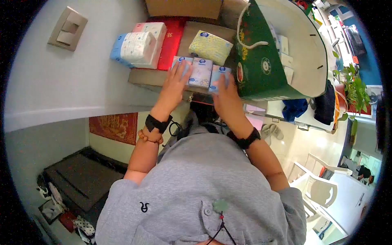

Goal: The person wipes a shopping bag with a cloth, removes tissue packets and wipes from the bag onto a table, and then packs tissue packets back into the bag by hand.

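Three small pocket tissue packs lie side by side in a row near the front edge of a grey-brown surface. My left hand (pixel 175 85) rests with its fingers stretched over the left tissue pack (pixel 183 59), covering much of it. The middle tissue pack (pixel 200 72), pale with a dark blue logo, lies uncovered between my hands. On the right, my right hand (pixel 228 96) touches the blue tissue pack (pixel 221 70) with its fingers apart. Just behind the row sits a larger yellow-patterned tissue pack (pixel 211 47).
A large green bag (pixel 261 61) with a white rope handle stands at the right, white packs inside. Bigger tissue packs (pixel 136 47) sit on a red sheet (pixel 171 43) at the left, beside the wall. A cardboard box (pixel 183 8) is behind. White chairs (pixel 314 183) stand lower right.
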`<action>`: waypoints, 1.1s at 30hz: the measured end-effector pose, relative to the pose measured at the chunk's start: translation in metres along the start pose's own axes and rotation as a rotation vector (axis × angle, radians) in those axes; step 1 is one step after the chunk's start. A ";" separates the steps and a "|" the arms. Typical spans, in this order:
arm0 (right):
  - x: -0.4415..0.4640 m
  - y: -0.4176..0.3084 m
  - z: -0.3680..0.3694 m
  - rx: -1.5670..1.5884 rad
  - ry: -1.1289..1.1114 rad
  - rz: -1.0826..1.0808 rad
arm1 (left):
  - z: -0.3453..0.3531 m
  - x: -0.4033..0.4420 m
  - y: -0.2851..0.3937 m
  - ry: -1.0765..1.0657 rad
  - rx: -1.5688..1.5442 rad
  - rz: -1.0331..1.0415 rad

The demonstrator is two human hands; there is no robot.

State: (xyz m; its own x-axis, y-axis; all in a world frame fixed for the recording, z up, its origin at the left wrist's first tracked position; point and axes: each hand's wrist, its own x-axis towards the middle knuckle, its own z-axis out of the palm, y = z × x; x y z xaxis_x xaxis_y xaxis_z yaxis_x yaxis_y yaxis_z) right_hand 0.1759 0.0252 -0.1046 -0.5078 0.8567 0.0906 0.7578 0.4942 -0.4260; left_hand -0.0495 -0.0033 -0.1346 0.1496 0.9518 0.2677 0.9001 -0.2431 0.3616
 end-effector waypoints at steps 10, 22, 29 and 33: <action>-0.013 -0.039 -0.212 0.444 -0.076 -0.126 | -0.071 0.039 0.075 -0.061 -0.215 0.233; 0.197 0.069 -0.259 -0.613 -0.501 0.074 | -0.003 0.058 0.098 -0.138 -0.192 0.357; 0.209 0.094 -0.205 -0.159 -0.584 0.371 | 0.016 0.042 0.075 -0.101 -0.206 0.288; 0.224 0.133 -0.191 0.017 -0.496 0.275 | 0.011 0.041 0.079 -0.080 -0.266 0.265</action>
State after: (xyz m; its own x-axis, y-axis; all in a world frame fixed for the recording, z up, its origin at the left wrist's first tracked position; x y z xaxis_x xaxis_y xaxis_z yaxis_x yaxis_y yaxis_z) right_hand 0.2414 0.3109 0.0313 -0.4278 0.7793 -0.4579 0.8846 0.2569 -0.3893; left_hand 0.0323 0.0183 -0.1045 0.4036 0.8584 0.3166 0.6896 -0.5128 0.5113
